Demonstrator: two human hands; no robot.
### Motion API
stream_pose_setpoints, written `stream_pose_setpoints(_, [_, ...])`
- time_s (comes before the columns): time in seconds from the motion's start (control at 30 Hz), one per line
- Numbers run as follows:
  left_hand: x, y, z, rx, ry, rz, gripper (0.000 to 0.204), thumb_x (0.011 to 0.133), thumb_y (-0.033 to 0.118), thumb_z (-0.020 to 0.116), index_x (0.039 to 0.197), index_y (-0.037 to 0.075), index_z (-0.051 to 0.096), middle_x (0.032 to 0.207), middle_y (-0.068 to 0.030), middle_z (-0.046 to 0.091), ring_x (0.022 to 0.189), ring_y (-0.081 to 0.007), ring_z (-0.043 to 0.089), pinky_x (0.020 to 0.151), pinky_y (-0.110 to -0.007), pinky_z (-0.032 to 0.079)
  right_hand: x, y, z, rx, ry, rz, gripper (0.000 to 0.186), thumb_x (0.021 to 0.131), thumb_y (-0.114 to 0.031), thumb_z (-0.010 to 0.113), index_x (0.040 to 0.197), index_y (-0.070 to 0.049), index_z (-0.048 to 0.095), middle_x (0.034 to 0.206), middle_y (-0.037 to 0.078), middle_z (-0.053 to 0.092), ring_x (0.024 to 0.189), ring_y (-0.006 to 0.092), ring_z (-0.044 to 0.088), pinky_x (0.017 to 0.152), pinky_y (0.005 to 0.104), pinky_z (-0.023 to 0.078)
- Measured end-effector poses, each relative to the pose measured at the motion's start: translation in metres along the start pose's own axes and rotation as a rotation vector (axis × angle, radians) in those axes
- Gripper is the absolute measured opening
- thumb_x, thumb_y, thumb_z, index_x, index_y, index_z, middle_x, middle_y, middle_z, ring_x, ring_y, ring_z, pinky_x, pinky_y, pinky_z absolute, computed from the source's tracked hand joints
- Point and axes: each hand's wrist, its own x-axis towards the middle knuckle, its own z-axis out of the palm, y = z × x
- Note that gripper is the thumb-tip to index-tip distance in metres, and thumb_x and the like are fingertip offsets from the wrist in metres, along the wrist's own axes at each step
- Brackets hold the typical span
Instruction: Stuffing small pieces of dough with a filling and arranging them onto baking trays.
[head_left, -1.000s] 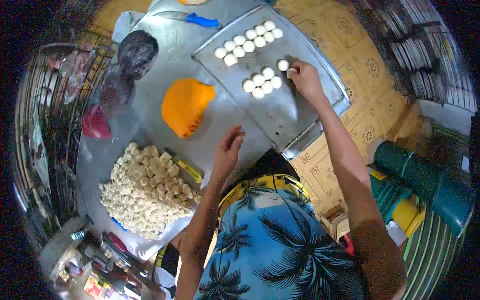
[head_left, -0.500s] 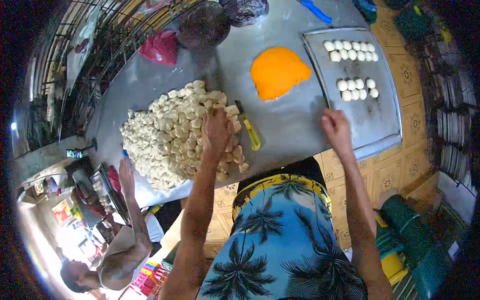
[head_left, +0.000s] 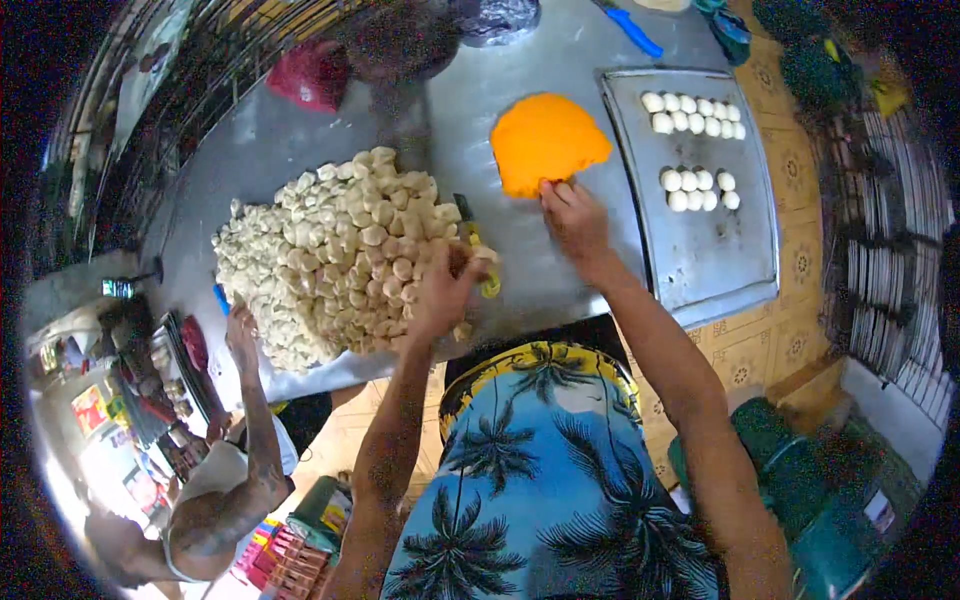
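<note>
A wide heap of pale dough pieces covers the left of the metal table. At the heap's right edge, my left hand is closed on one dough piece held between thumb and fingers. A yellow-handled knife with a dark blade lies just beyond that hand, partly hidden by it and the piece. Farther right is a flat, soft-looking orange paste. My right hand pinches at its near edge, fingertips closed on a bit of it.
Right of the paste, a metal tray bears rows of white dough balls. A blue-handled tool and plastic bags lie along the far side. At left, a co-worker's hand is by the heap, near a blue object.
My right hand has moved left from beside the tray to the orange paste's near edge. My left hand has come down and right off the heap, now with a dough piece. The view has shifted slightly.
</note>
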Motion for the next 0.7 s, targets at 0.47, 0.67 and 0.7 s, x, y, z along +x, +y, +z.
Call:
stream_pose_setpoints(0.47, [0.022, 0.003, 0.075, -0.716, -0.057, -0.334, 0.037, 0.095, 0.025, 0.07, 0.119, -0.004, 0.067, 0.104, -0.0082, 0.073, 0.091, -0.0136, 0.068, 0.082, -0.028, 0.055, -0.012, -0.014, -0.035, 1.109, -0.644, 0.984, 0.027, 0.094, -0.017, 0.064, 0.117, -0.006, 0.072, 0.108, 0.017, 0.073, 0.085, 0.027, 0.069, 0.07, 0.0407, 0.053])
stream_pose_setpoints(0.67, [0.042, -0.003, 0.089, -0.934, -0.181, -0.349, 0.038, 0.099, 0.024, 0.065, 0.122, -0.006, 0.063, 0.109, -0.0091, 0.071, 0.096, -0.0166, 0.068, 0.086, -0.028, 0.057, -0.048, -0.056, -0.052, 0.335, -0.316, 0.259, 0.029, 0.097, -0.005, 0.056, 0.125, -0.001, 0.066, 0.096, 0.015, 0.07, 0.085, 0.0193, 0.067, 0.077, 0.0322, 0.054])
stream_pose_setpoints(0.7, [0.042, -0.008, 0.089, -0.934, -0.196, -0.344, 0.038, 0.099, 0.024, 0.065, 0.122, -0.006, 0.063, 0.109, -0.0091, 0.071, 0.096, -0.0166, 0.068, 0.086, -0.028, 0.057, -0.046, -0.056, -0.059, 0.325, -0.308, 0.266, 0.029, 0.097, -0.005, 0.056, 0.125, -0.001, 0.066, 0.096, 0.015, 0.07, 0.085, 0.0193, 0.067, 0.077, 0.0322, 0.054])
